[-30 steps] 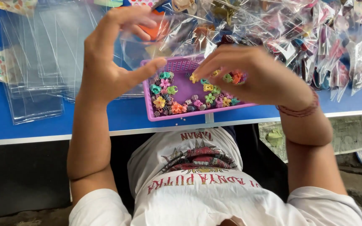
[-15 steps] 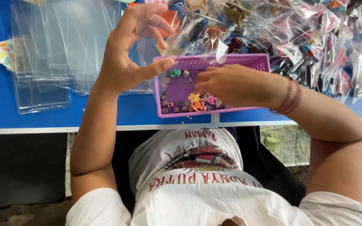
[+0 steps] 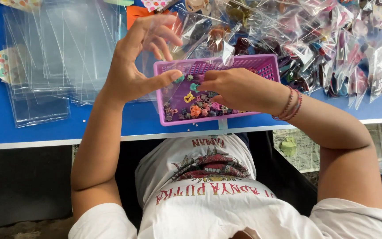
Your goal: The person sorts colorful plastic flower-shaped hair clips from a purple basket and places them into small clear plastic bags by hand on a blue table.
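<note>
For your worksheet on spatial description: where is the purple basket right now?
The purple basket sits mid-frame on the blue table at its near edge, between both hands, packed bags behind it.

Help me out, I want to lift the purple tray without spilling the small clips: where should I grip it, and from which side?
Grip the purple tray by its right short wall, coming from the right. That raised perforated rim is bare there, whereas the left hand and right hand crowd the left and middle, and the small clips lie loose toward the near edge, so keep it level.

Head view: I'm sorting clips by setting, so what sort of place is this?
Probably a small packing workbench for hair accessories: a blue table with a purple basket of tiny coloured clips, stacked empty clear sleeves and a heap of filled bags.
</note>
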